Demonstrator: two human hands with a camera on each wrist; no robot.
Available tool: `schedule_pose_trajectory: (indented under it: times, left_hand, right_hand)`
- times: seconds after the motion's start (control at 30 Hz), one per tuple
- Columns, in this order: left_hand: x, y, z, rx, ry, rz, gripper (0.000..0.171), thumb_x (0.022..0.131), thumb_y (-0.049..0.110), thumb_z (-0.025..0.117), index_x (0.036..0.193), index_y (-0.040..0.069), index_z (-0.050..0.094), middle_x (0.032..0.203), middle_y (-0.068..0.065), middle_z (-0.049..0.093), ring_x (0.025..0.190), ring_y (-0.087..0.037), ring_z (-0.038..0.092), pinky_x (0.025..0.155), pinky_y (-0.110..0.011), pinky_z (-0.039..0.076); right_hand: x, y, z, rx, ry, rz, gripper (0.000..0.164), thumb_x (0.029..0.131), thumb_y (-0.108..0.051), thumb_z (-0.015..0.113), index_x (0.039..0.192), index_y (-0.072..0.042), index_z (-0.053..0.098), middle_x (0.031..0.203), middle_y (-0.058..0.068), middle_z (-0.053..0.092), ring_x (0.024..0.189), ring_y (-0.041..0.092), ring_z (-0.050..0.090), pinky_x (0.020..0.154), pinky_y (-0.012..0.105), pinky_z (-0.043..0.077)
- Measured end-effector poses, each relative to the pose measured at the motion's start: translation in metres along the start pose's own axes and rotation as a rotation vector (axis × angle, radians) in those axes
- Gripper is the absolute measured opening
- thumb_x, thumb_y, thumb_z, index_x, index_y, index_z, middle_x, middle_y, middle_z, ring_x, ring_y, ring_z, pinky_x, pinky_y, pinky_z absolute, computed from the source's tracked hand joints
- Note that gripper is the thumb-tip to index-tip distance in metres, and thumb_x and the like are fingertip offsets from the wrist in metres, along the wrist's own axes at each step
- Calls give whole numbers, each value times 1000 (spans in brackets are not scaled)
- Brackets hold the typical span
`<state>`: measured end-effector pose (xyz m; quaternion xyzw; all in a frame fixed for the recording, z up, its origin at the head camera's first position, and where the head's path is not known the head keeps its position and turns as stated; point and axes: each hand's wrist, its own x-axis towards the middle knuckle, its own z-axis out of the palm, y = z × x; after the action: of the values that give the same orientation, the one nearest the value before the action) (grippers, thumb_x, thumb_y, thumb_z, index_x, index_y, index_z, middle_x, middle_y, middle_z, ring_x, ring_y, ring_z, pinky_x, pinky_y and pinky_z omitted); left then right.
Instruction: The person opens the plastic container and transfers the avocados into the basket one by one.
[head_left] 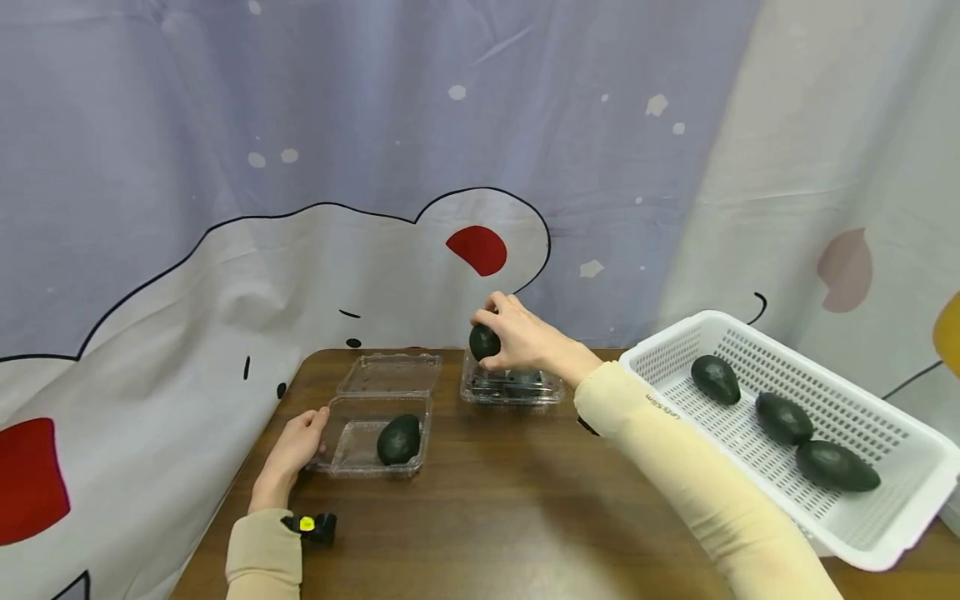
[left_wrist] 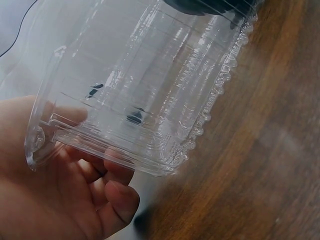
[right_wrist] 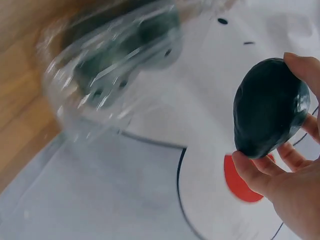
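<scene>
My right hand grips a dark green avocado at the far side of the table. In the right wrist view, thumb and fingertips pinch this avocado by its sides. Below and behind the hand sits a closed clear plastic clamshell with dark fruit inside. On the left, my left hand holds the left edge of an open clamshell, its lid folded back. One avocado lies in the right part of that tray. The left wrist view shows the fingers curled at the clamshell's edge.
A white perforated basket stands at the right with several avocados, among them one nearest the front. A printed curtain hangs right behind the brown wooden table.
</scene>
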<state>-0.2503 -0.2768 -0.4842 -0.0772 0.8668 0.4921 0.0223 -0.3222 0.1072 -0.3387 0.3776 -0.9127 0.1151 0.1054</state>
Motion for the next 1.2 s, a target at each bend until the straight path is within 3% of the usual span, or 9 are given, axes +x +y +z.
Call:
schedule_pose_trajectory:
  times: [0.47,0.83,1.2]
  left_hand:
    - [-1,0,-1,-1,2,9,46,107,41,35,86,1,46,66,-6,49,66,-21,44,63,-34,35]
    - [-2,1,2,-25,-4,3,45,107,40,36,85,2,45,66,-5,48,62,-19,44,59,-33,35]
    - [-8,0,-1,-28,-1,1,45,107,41,35,85,2,44,73,-5,44,70,-21,49,66,-33,37]
  right_hand:
    - [-41,54,-27,-28,2,136,56,74,-27,83,123,-13,59,119,13,44,108,33,43,85,45,47]
    - [-91,101,-45,-63,-6,248,57,73,-25,84,122,-7,60,116,20,46,104,41,45,82,53,45]
    - [-140,133,-63,-68,-9,375,60,72,-24,83,122,-2,58,118,27,44,106,46,43,83,59,41]
